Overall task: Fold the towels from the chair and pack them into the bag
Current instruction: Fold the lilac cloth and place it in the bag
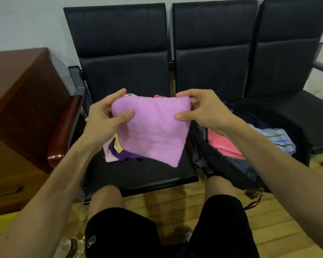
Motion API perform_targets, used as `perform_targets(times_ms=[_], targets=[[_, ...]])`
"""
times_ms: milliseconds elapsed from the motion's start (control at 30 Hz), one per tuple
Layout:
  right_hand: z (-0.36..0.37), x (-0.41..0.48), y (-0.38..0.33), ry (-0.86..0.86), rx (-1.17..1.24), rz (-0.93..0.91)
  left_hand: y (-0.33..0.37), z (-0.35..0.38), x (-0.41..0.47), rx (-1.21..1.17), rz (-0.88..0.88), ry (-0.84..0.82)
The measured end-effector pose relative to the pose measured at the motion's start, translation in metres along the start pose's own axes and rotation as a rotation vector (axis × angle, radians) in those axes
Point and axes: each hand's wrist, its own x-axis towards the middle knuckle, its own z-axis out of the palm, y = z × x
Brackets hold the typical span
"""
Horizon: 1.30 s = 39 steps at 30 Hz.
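A folded pink-lilac towel (pixel 153 131) hangs in the air above the left black chair's seat (pixel 142 174). My left hand (pixel 104 118) pinches its upper left corner and my right hand (pixel 203 110) pinches its upper right corner. Under it on the seat lie a pale pink towel (pixel 109 155) and a purple and yellow one (pixel 119 151), partly hidden. An open dark bag (pixel 237 168) rests on the middle chair, to the right of the towel. Inside it lie a coral-pink towel (pixel 222 144) and a light blue striped one (pixel 276 138).
A brown wooden cabinet (pixel 22 112) stands at the left, beside the chair's red-brown armrest (pixel 63 131). A third black chair (pixel 291 71) is at the right. My knees in black shorts (pixel 119 233) are near the seat's front edge, over a wooden floor.
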Motion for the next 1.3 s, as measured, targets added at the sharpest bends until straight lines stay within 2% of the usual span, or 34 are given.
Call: perform_targets(times_ms=[267,533,700,867,933,967,1033,1100,1200,1300], targets=[[-0.017,0.020,-0.024,0.032,-0.263,-0.097,0.012,-0.013,0.018,0.218,0.109,0.096],[-0.018,0.016,-0.030,0.098,-0.453,-0.141,0.016,-0.015,0.017,0.386,0.212,0.078],[-0.017,0.020,-0.028,0.015,-0.550,-0.079,0.018,-0.021,0.013,0.456,0.284,0.021],[-0.018,0.016,-0.018,-0.074,-0.537,-0.039,0.017,-0.028,0.008,0.511,0.336,-0.033],[-0.018,0.010,-0.016,-0.102,-0.307,-0.015,0.023,-0.029,0.004,0.381,0.331,-0.089],[-0.015,0.006,-0.015,-0.110,-0.068,0.015,0.029,-0.029,0.003,0.262,0.310,-0.102],[0.002,-0.005,-0.007,-0.141,0.561,0.162,0.040,-0.022,0.010,0.072,0.262,-0.075],[0.030,-0.014,0.008,-0.222,0.940,0.318,0.045,-0.009,0.025,-0.006,0.234,-0.015],[0.065,-0.024,0.031,-0.274,1.026,0.345,0.035,0.008,0.047,0.141,0.224,-0.018],[0.064,-0.029,0.040,-0.132,0.963,0.356,0.002,0.018,0.063,0.195,0.053,-0.033]])
